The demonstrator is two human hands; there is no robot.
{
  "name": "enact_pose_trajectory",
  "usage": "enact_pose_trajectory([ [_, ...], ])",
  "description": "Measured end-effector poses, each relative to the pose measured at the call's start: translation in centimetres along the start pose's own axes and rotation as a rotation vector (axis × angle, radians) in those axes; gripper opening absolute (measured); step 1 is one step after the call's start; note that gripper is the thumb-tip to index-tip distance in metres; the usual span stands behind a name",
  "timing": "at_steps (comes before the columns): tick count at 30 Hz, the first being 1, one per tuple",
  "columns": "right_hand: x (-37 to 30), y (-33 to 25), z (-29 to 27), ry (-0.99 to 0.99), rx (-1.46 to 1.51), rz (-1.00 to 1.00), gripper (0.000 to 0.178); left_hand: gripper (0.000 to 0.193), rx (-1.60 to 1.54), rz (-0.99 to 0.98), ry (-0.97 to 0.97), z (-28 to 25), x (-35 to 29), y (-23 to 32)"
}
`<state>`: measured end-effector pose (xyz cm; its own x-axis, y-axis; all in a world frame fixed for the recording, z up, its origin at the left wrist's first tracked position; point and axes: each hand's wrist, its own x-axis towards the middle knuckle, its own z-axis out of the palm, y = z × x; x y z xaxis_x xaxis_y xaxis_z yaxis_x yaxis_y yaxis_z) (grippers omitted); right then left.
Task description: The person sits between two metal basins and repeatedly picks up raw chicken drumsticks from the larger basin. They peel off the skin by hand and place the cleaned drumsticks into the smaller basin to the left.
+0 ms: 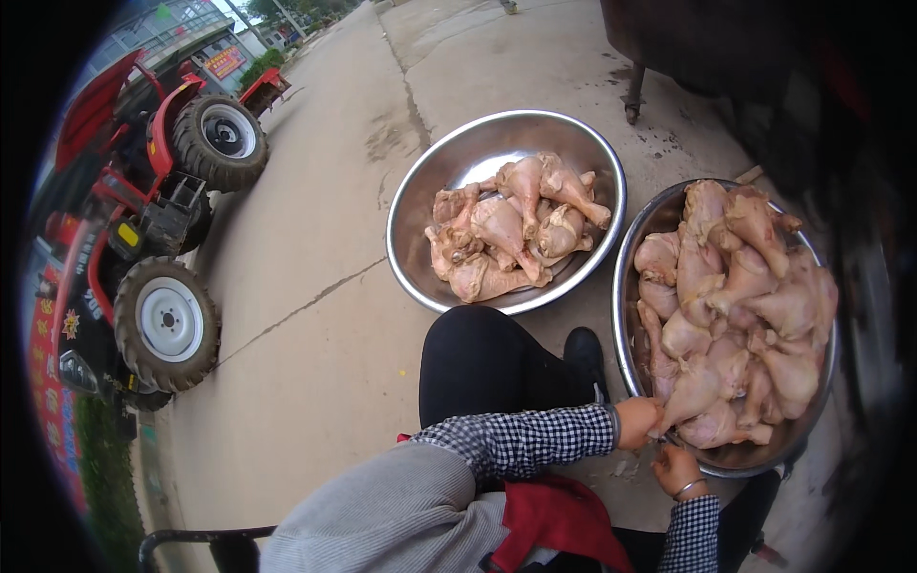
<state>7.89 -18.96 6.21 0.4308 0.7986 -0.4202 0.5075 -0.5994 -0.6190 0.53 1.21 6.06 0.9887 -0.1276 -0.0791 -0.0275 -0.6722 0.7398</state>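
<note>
Raw chicken legs (pixel 731 296) are heaped in a large round metal basin (pixel 626 336) at the right. At this basin's near left rim, my left hand (pixel 638 423) is closed around the narrow end of one chicken leg (pixel 690 392). Just below it, my right hand (pixel 678 472) is closed with its fingertips close to that same end. What the right fingers hold, if anything, is too small to make out. A second metal basin (pixel 409 205), farther off and to the left, has a smaller pile of chicken legs (pixel 506 227) in it.
Both basins stand low before my bent knee (pixel 478 358) and black shoe (pixel 585 361). A red tractor (pixel 158 191) is parked at the left on the cracked concrete ground (pixel 306 258). A dark object on a short leg (pixel 633 94) stands beyond the right basin.
</note>
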Motion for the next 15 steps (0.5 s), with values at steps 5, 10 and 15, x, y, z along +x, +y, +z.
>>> enact_pose_trajectory([
  [5, 0.1, -0.2, -0.1, -0.023, -0.03, 0.003, 0.021, 0.026, 0.006, 0.02, -0.008, 0.8, 0.1, -0.7],
  [10, 0.0, 0.1, 0.3, -0.019, -0.036, 0.01, 0.022, 0.025, 0.038, -0.039, -0.112, 0.3, 0.1, -0.4],
  [15, 0.1, 0.7, 0.6, -0.008, -0.038, -0.031, 0.022, 0.03, -0.003, -0.014, 0.029, 0.9, -0.3, -0.3],
])
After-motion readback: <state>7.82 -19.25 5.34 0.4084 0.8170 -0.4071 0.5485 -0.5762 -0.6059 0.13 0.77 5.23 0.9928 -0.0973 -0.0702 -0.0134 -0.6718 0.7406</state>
